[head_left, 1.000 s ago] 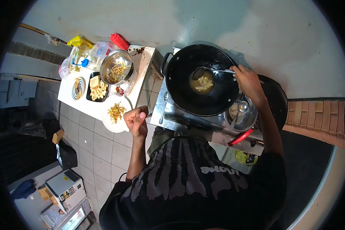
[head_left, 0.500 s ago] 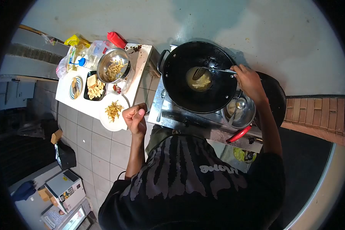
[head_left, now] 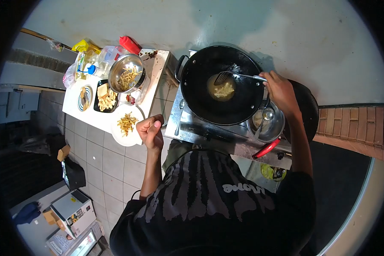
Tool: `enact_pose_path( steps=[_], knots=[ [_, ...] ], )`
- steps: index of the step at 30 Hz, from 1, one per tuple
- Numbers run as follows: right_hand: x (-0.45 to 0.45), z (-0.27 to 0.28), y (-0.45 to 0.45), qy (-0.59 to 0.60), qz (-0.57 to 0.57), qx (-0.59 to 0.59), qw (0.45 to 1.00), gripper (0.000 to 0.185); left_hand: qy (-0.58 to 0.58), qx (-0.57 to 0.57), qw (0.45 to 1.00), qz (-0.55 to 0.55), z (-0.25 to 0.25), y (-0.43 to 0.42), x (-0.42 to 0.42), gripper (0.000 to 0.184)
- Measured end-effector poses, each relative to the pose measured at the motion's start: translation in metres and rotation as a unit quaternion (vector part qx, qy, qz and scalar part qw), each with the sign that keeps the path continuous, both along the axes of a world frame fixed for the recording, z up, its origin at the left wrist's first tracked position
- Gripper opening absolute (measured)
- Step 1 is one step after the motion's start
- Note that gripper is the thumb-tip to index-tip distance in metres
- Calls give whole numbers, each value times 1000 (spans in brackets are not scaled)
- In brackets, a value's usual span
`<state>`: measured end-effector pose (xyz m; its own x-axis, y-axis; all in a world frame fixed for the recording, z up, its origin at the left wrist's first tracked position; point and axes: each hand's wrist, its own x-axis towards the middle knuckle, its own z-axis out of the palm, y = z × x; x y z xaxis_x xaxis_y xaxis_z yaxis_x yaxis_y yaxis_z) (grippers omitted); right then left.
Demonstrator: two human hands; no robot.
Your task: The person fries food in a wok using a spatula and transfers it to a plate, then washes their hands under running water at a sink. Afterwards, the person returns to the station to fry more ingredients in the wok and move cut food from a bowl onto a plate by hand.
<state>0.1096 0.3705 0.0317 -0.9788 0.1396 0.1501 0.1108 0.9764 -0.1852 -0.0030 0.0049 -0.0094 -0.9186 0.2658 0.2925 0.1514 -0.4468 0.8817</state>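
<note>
My right hand (head_left: 282, 92) is wrapped round the handle of a slotted turner (head_left: 222, 77). The turner reaches into a large black wok (head_left: 200, 100), its slotted end at the upper edge of a small pool of oil (head_left: 212, 90). Just below that end, a pale yellow piece of food (head_left: 224, 90) lies in the oil. My left hand (head_left: 151, 132) is a closed fist, thumb uppermost, with nothing seen sticking out of it. It is nearest to a white plate (head_left: 130, 138) of fried strips (head_left: 126, 123), to its left.
The wok sits on a metal stove (head_left: 192, 128). Close by on the right are a metal bowl (head_left: 281, 123) with a ladle (head_left: 267, 114) and a red handle (head_left: 266, 148). On the white table (head_left: 72, 104) stand a steel bowl (head_left: 113, 79), a black tray (head_left: 99, 106) of food and bottles.
The turner's end has shifted slightly up and left, off the food, which now shows more fully. My right hand has moved a little to the right. My left hand stays put.
</note>
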Motion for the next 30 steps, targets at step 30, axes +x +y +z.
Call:
enact_pose_path(
  steps=[30],
  knots=[
    [64, -5, -19, 54, -286, -107, 951, 47, -9, 20, 999, -44, -4, -10, 11, 43]
  ],
)
